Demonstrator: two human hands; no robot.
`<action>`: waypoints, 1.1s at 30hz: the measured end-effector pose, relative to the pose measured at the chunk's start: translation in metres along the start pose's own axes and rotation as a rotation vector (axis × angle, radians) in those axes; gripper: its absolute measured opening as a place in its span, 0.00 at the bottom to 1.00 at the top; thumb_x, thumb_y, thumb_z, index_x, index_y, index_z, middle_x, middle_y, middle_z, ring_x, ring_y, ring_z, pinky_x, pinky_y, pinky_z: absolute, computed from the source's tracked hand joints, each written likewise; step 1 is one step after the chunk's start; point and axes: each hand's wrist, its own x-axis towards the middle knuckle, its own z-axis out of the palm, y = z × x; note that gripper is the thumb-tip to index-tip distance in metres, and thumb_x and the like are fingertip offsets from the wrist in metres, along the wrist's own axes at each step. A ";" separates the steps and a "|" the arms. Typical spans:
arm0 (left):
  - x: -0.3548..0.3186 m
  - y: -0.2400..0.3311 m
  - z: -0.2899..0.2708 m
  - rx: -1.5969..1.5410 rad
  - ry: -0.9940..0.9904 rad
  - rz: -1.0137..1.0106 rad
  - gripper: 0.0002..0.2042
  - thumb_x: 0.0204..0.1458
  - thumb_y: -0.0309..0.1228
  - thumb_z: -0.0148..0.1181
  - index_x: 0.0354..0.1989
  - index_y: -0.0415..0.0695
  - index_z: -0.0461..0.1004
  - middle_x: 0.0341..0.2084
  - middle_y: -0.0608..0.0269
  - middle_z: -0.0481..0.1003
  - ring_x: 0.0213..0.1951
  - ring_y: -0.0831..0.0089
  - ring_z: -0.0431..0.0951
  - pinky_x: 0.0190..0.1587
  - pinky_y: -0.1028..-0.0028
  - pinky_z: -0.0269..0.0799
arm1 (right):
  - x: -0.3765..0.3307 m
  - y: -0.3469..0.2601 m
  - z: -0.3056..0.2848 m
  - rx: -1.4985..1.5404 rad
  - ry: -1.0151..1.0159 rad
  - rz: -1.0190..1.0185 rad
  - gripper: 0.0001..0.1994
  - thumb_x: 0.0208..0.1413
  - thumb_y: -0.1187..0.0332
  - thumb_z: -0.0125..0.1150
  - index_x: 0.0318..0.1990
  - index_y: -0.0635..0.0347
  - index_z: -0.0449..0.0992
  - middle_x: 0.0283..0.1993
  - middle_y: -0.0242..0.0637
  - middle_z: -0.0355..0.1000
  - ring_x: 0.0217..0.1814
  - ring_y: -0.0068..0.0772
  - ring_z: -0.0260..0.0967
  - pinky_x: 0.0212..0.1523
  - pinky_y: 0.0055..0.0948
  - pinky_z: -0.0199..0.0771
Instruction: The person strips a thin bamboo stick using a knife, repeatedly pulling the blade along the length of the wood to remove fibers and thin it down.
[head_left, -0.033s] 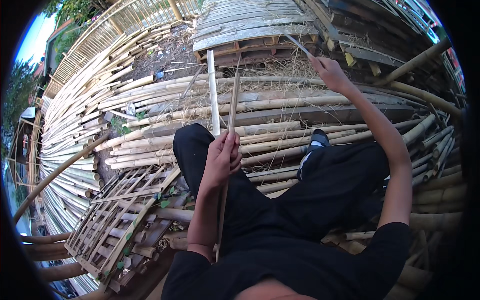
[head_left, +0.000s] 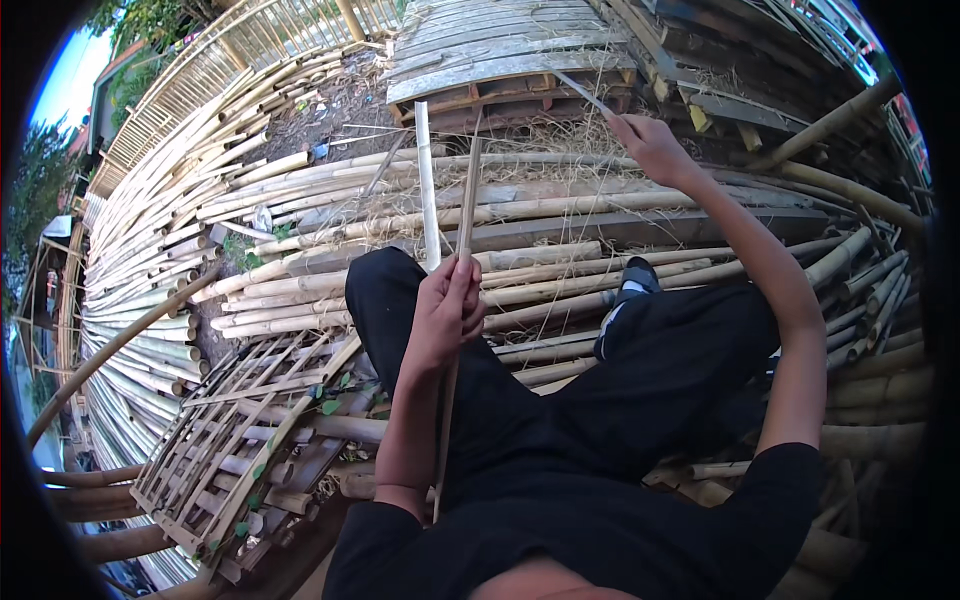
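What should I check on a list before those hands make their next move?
1. Left hand closed around the brown strip: ok.
2. Right hand holding the thin grey tool: ok.
3. Tool well apart from the left hand: ok.
4. Tool's edge sharp: cannot tell, too small to see.
5. Pale strip free of the left hand: cannot tell, its lower end is unclear.
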 end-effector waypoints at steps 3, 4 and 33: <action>0.000 0.008 0.002 0.037 0.032 0.042 0.11 0.65 0.38 0.41 0.34 0.45 0.62 0.11 0.77 0.49 0.09 0.88 0.47 0.10 0.82 0.42 | -0.012 -0.074 0.015 0.043 -0.110 -0.218 0.21 0.65 0.55 0.43 0.31 0.67 0.69 0.18 0.44 0.60 0.19 0.38 0.56 0.25 0.37 0.57; 0.001 0.010 0.004 0.046 0.041 0.058 0.11 0.65 0.38 0.41 0.34 0.45 0.62 0.11 0.77 0.49 0.09 0.88 0.47 0.10 0.82 0.41 | -0.015 -0.087 0.020 0.042 -0.158 -0.263 0.21 0.65 0.55 0.43 0.32 0.66 0.69 0.18 0.45 0.61 0.20 0.40 0.57 0.26 0.38 0.58; 0.000 0.013 0.009 0.061 0.033 0.045 0.12 0.65 0.39 0.42 0.33 0.45 0.63 0.10 0.78 0.51 0.09 0.89 0.47 0.11 0.83 0.41 | -0.035 -0.141 0.020 -0.125 -0.162 -0.364 0.27 0.64 0.46 0.41 0.28 0.63 0.72 0.14 0.42 0.65 0.16 0.44 0.65 0.25 0.43 0.64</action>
